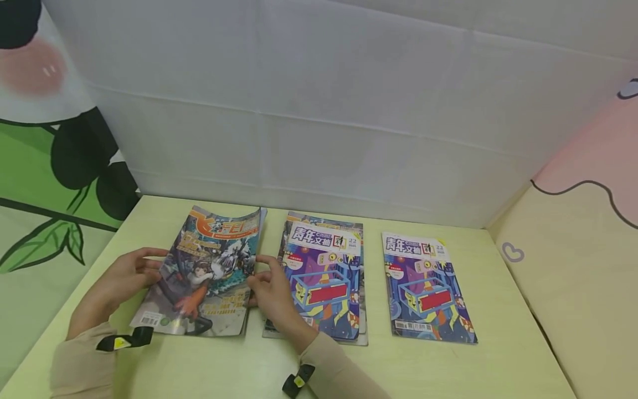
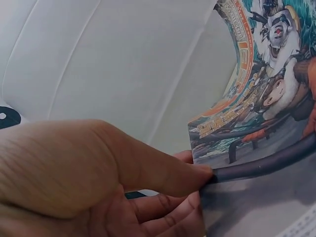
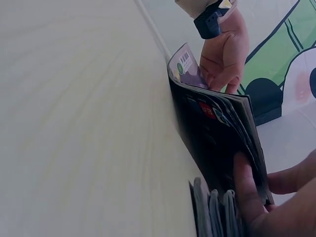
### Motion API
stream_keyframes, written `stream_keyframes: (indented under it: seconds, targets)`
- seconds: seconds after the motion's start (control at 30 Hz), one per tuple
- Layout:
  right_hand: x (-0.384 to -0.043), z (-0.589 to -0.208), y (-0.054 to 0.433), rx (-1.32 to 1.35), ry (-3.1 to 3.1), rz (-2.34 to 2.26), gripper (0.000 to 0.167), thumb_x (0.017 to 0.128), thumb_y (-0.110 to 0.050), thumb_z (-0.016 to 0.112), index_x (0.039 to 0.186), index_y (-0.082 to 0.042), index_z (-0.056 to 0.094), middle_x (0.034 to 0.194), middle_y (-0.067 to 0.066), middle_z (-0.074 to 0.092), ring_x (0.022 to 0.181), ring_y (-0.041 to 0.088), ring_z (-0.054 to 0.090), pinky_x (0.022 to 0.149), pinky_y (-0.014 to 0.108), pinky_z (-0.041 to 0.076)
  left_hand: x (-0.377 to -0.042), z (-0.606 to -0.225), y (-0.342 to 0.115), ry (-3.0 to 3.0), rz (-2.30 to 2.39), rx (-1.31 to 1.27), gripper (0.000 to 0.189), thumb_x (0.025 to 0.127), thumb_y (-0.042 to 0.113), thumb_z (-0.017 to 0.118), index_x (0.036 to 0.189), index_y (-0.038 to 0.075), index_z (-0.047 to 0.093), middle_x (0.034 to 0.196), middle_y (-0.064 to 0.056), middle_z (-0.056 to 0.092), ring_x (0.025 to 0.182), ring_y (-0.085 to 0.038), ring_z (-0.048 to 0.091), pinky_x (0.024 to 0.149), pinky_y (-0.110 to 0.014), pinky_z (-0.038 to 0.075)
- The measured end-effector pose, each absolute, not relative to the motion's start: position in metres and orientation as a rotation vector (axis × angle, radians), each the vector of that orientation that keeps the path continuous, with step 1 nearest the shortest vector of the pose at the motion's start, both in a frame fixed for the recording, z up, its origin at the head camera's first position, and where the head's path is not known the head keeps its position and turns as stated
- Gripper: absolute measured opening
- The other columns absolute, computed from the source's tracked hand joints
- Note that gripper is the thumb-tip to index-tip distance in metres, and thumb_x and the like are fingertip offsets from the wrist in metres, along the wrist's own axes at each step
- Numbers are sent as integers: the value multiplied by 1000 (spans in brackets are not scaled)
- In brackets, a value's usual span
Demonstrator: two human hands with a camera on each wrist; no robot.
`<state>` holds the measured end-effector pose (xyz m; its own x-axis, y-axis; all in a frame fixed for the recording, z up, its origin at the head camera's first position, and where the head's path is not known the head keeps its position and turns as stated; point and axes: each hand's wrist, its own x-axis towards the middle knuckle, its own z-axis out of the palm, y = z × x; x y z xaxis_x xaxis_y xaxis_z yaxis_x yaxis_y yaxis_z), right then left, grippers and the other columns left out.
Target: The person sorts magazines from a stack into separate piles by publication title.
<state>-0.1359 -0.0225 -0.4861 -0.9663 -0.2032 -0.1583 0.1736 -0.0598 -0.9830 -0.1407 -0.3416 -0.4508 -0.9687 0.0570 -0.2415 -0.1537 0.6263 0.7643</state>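
Both hands grip a magazine [image 1: 209, 277] with an illustrated cover and orange title, at the left of the table. My left hand [image 1: 119, 280] pinches its left edge; in the left wrist view the thumb [image 2: 173, 173] presses on the cover with fingers behind. My right hand [image 1: 273, 291] holds the right edge between thumb and fingers. The magazine bows between the hands, and in the right wrist view its dark back [image 3: 207, 133] appears raised off the table. Just right of it lies a stack topped by a purple magazine [image 1: 324, 282], partly behind my right hand.
A second purple magazine [image 1: 431, 293] lies alone farther right on the pale yellow table [image 1: 503, 332]. Under the stack's top magazine, the edge of another illustrated one [image 1: 363, 310] shows. A white wall panel [image 1: 319, 138] rises at the back, with painted panels at both sides.
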Motion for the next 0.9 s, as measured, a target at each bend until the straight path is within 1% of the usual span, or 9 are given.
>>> stream_keyframes:
  seconds: [0.17,0.27,0.4,0.5,0.6,0.73,0.83,0.9]
  targets:
    - [-137,-487,-22,-31,1959,-2082,53,103,5,68,155,-4,57,103,8,69,73,11,67,65,32,67,-141,-451,-343,2613,1237,-97,60,103,-10,57,156,-23,34,134,-44,62,102,-15,67,75,-21,56]
    - [-137,-487,-21,-52,1951,-2080,56,103,8,68,157,1,56,109,10,67,80,13,70,67,33,68,-140,-452,-344,2619,1224,-106,60,103,-8,58,156,-23,34,134,-45,62,104,-19,68,75,-21,56]
    - [-136,-487,-20,-98,1966,-2072,56,104,8,67,157,7,53,119,13,66,89,14,73,69,32,68,-140,-454,-345,2617,1212,-106,60,103,-7,58,156,-23,36,130,-43,63,104,-21,67,75,-22,55]
    - [-133,-485,-19,-72,2003,-2041,59,105,4,69,160,8,49,128,13,65,94,13,72,71,30,68,-140,-457,-345,2604,1195,-115,58,107,0,60,155,-23,37,128,-41,64,104,-23,66,76,-24,55]
    - [-130,-482,-18,-33,2033,-2013,63,105,0,70,163,8,45,138,13,62,96,11,71,74,29,67,-142,-458,-346,2565,1183,-140,58,113,13,57,154,-23,37,130,-42,61,107,-29,67,78,-27,56]
    - [-125,-478,-18,-67,2065,-1994,66,105,-3,71,164,9,43,148,19,57,101,16,73,77,30,67,-145,-458,-346,2524,1179,-177,63,119,27,49,155,-23,34,137,-47,55,116,-41,65,81,-32,57]
    - [-122,-476,-18,-116,2111,-1963,69,105,-6,72,165,9,41,155,23,53,107,20,74,78,30,67,-145,-458,-347,2516,1178,-208,66,119,31,46,157,-22,32,142,-49,51,121,-48,63,85,-37,59]
    - [-121,-476,-19,-128,2134,-1942,71,105,-9,73,165,7,41,159,23,51,111,22,75,80,30,66,-145,-458,-348,2508,1177,-227,68,119,33,45,158,-22,31,144,-50,49,124,-51,62,89,-40,59]
